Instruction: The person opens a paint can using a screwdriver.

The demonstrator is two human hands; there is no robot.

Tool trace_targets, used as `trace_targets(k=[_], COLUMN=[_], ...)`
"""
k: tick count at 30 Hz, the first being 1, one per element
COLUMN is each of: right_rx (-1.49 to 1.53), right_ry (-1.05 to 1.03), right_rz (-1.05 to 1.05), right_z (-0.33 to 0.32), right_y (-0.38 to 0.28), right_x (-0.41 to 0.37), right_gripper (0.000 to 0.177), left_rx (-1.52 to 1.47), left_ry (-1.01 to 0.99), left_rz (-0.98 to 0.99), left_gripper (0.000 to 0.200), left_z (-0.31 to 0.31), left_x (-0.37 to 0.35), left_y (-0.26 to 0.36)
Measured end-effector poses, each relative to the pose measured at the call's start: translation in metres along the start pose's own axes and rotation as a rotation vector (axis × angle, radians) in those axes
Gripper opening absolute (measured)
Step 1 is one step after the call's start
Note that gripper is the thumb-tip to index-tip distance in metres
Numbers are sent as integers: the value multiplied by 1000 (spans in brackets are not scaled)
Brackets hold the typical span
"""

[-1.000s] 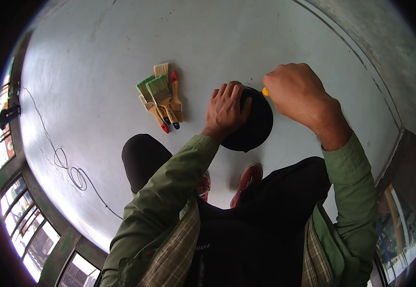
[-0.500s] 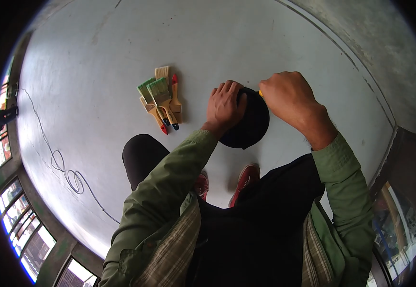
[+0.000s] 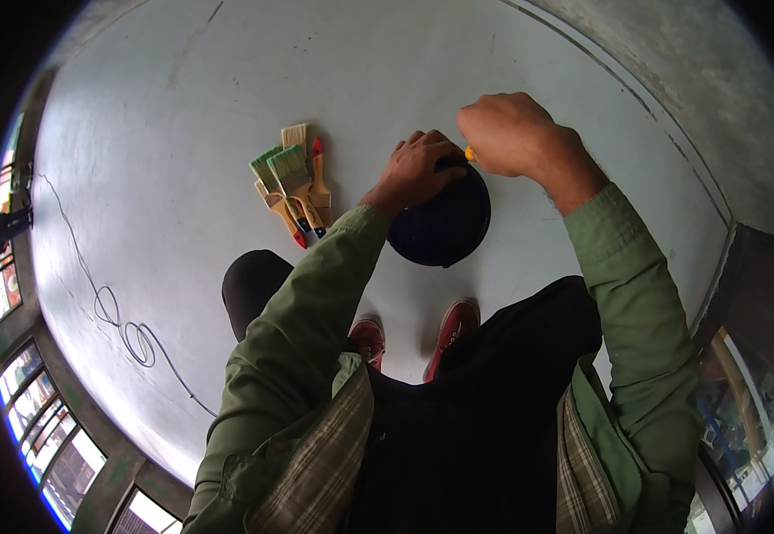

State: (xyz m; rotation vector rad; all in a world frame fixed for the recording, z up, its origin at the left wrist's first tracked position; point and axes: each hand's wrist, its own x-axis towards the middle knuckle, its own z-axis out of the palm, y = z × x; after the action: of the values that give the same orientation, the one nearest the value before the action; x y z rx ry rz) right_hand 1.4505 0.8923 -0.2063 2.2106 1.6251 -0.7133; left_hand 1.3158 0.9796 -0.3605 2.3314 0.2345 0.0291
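Observation:
A round dark blue container (image 3: pixel 443 221), seen from above, stands on the floor between my feet and my hands. My left hand (image 3: pixel 415 169) holds it at the far left rim, fingers curled over the far edge and thumb lying across the top. My right hand (image 3: pixel 516 135) is a closed fist just beyond the far right rim. From the thumb side of that fist pokes a small yellow end of a tool (image 3: pixel 470 154); the rest of it is hidden, so its kind does not show.
Several paintbrushes (image 3: pixel 295 182) with wooden handles, some with green bristles, lie piled left of the container. A thin grey cable (image 3: pixel 142 345) loops across the floor (image 3: pixel 165 222) farther left. Red shoes (image 3: pixel 455 334) stand close to the near side. A wall (image 3: pixel 716 80) rises at right.
Both hands have shifted toward the far side of the container, the right one rising farther beyond the rim. My left hand now leaves more of the container's top showing. The brushes lie as before.

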Motion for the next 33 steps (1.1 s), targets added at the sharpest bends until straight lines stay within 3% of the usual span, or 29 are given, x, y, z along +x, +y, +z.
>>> trace_targets(k=[1,4,14,20,26,29,33], right_rx=[-15,22,41,507,758,596,388], right_ry=[-51,-32,28,-43,-191,-24,-29], right_rz=[22,-24,49,19,60,5,121], right_z=[-5,-8,-3,33,49,41,14], right_y=[-2,-3,10,82,106,88,49], right_x=[1,5,-8,-5,-7,-17,-31], right_gripper=[16,5,13,24,23,24,29], left_rx=[13,40,7,95,153,152,163], left_ry=[23,43,25,119,152,156,152], left_rz=[20,16,7,85,134,120,117], left_gripper=[25,27,26,27,26,29,33], left_z=[1,1,-4,-1,4,4,3], left_x=[1,1,1,-3,-6,-6,-6], left_y=[0,1,4,7,7,6,6])
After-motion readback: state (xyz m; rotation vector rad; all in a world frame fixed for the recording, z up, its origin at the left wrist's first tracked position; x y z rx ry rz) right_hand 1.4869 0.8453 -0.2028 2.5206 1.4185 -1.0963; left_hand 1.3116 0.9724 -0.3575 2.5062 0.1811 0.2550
